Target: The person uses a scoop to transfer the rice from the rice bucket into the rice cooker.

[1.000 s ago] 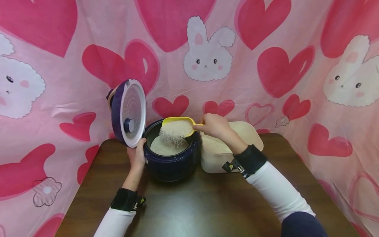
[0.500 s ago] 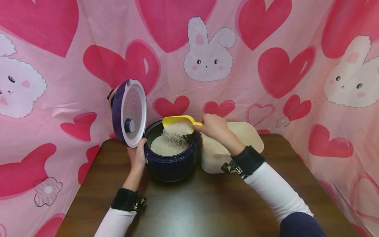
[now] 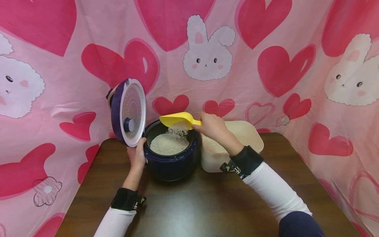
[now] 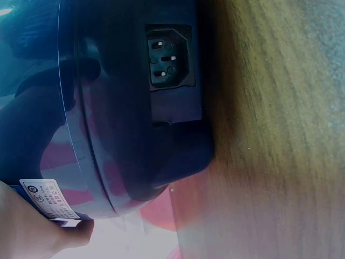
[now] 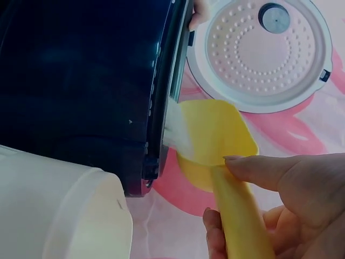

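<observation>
In the head view my right hand grips the handle of a yellow scoop, tilted over the pot. White rice falls from it onto the heap of rice inside a dark blue rice cooker. The right wrist view shows my thumb along the handle of the scoop. My left hand holds the cooker's left side by the hinge, below the raised lid. Its fingers are partly hidden behind the body. In the left wrist view, a finger lies by the label on the cooker.
A cream-coloured bin with rice in it stands just right of the cooker. Both stand on a dark wooden table. A pink curtain with hearts and rabbits hangs behind. A power socket sits low on the cooker.
The scoop has tipped further over, so its yellow underside shows more and less rice is in it. Rice in the cooker has risen slightly. The left hand has stayed in place.
</observation>
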Demonstrator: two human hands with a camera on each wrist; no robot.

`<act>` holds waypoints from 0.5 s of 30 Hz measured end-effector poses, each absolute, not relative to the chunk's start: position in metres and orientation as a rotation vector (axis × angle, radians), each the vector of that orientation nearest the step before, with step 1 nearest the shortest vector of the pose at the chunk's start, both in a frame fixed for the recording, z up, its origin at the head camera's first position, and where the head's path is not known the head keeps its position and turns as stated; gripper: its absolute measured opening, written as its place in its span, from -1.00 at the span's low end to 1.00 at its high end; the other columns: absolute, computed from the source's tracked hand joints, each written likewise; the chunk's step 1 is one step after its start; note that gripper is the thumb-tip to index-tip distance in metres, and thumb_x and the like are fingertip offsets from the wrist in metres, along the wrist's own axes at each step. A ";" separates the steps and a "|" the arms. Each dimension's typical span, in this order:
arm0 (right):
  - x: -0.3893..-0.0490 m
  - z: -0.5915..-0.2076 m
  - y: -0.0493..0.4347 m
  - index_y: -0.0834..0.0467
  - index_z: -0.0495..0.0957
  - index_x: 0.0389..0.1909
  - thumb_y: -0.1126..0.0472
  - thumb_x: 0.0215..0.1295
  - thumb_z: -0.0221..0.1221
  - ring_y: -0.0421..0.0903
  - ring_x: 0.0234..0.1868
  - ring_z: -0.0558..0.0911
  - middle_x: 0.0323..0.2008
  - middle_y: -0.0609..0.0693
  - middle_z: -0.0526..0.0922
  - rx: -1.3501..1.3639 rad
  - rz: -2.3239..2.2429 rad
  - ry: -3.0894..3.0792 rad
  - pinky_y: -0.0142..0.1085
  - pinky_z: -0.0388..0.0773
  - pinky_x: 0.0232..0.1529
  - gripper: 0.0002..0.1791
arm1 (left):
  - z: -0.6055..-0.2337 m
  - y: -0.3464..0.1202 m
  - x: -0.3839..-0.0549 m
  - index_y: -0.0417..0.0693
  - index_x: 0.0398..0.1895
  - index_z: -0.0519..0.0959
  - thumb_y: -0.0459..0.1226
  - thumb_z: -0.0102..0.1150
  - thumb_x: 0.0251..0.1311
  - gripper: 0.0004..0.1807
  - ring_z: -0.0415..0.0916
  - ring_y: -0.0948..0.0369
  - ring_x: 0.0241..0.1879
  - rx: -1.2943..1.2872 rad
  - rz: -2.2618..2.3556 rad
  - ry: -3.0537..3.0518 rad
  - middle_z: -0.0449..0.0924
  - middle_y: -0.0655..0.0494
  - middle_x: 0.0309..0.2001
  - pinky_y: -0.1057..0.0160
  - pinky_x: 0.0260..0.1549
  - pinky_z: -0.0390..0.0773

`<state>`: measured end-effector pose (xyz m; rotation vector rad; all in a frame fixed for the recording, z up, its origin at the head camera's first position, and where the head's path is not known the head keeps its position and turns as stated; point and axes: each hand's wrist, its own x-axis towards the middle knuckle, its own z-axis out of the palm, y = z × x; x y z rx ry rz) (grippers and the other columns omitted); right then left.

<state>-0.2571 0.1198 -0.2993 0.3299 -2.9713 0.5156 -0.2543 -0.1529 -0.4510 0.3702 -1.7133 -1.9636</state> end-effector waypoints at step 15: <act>-0.259 -0.311 0.139 0.18 0.56 -0.28 -0.06 0.29 0.33 -0.02 -0.46 0.48 -0.47 0.03 0.53 0.407 0.704 -3.000 -0.28 0.46 -0.41 -0.63 | -0.451 -0.153 -0.254 -0.13 0.04 0.52 -0.22 0.24 0.19 -0.64 0.40 0.25 -0.09 0.377 -1.958 -1.731 0.53 0.24 -0.15 0.40 0.06 0.32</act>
